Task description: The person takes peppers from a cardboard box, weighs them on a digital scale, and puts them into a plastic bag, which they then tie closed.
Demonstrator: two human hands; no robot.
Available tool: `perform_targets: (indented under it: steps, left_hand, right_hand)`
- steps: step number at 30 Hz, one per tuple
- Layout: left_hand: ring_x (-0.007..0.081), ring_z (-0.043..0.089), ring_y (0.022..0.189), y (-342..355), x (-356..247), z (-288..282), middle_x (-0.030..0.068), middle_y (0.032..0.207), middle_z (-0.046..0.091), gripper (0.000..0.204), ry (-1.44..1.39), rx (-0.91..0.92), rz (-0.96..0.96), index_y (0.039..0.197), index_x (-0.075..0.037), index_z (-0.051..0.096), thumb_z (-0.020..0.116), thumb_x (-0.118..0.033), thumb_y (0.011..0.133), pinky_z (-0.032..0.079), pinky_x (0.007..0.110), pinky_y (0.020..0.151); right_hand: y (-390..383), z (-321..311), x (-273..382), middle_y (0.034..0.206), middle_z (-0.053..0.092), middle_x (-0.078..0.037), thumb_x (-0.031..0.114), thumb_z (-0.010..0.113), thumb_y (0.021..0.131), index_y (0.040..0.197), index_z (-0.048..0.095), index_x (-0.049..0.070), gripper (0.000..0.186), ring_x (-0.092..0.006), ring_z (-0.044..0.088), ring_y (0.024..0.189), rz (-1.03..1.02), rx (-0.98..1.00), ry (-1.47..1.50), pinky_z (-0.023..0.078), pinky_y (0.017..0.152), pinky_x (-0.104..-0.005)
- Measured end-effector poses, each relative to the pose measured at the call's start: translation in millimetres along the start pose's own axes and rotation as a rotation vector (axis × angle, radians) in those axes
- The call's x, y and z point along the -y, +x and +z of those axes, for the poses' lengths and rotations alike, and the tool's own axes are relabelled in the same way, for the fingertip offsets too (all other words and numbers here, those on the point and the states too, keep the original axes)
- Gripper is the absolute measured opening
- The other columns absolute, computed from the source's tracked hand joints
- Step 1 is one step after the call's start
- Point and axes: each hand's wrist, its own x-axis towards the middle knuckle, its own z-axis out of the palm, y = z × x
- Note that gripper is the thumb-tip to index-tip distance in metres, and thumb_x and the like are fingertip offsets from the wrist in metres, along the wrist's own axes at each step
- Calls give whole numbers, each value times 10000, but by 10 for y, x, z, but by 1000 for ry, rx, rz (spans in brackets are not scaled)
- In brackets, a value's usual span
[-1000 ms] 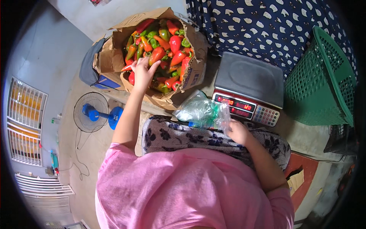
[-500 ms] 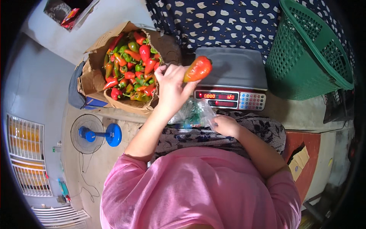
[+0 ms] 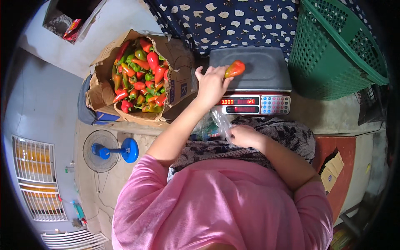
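Note:
My left hand [image 3: 212,85] is closed on an orange-red pepper [image 3: 236,68] with a greenish end. It holds the pepper over the grey platform of a digital scale [image 3: 266,77]; I cannot tell whether the pepper touches it. Lower down, in front of the scale's lit display panel, my right hand [image 3: 245,136] pinches a clear plastic bag [image 3: 221,123]. What lies in the bag is hard to make out. To the left, a torn cardboard box [image 3: 180,83] is full of red, orange and green peppers [image 3: 141,85].
A tall green perforated basket [image 3: 329,66] stands right of the scale. Behind hangs a dark blue patterned cloth [image 3: 237,25]. A dark floral cloth [image 3: 287,133] covers my lap. A fan with a blue base [image 3: 130,150] is on the floor at left.
My left hand has carried the pepper a little to the right, further over the scale platform. The right hand keeps its grip on the bag. The whole view has shifted slightly.

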Motion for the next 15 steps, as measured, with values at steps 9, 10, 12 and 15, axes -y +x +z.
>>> perform_targets:
  steps: [9, 10, 12, 15]
  left_hand:
    - [256, 411, 1269, -102, 431, 1073, 103, 1324, 494, 521, 323, 144, -105, 1388, -26, 414, 485, -209, 906, 201, 622, 1067]
    - [258, 407, 1274, -143, 449, 1171, 105, 1337, 475, 555, 325, 127, -115, 1401, -34, 392, 513, -244, 901, 218, 619, 1054]
    - [271, 375, 1303, -161, 428, 1225, 120, 1371, 439, 605, 268, 151, -132, 1417, -28, 363, 546, -253, 885, 202, 610, 1068]
    - [308, 381, 1278, -167, 274, 957, 151, 1363, 426, 664, 51, 53, -118, 1402, -17, 365, 629, -230, 831, 226, 568, 1054]
  right_hand:
    - [205, 131, -261, 1002, 664, -205, 246, 556, 848, 1100, 655, 115, 301, -372, 636, 955, -110, 38, -44, 497, 861, -456]
    - [208, 132, -259, 989, 663, -212, 238, 551, 847, 1081, 656, 105, 289, -377, 636, 949, -105, 57, -29, 496, 857, -461]
    - [186, 118, -255, 1002, 655, -223, 218, 545, 842, 1057, 656, 92, 272, -384, 629, 962, -157, 41, -9, 493, 858, -463]
    - [158, 124, -280, 1039, 646, -225, 221, 561, 839, 1051, 655, 84, 269, -373, 617, 1002, -182, 29, 8, 485, 879, -450]
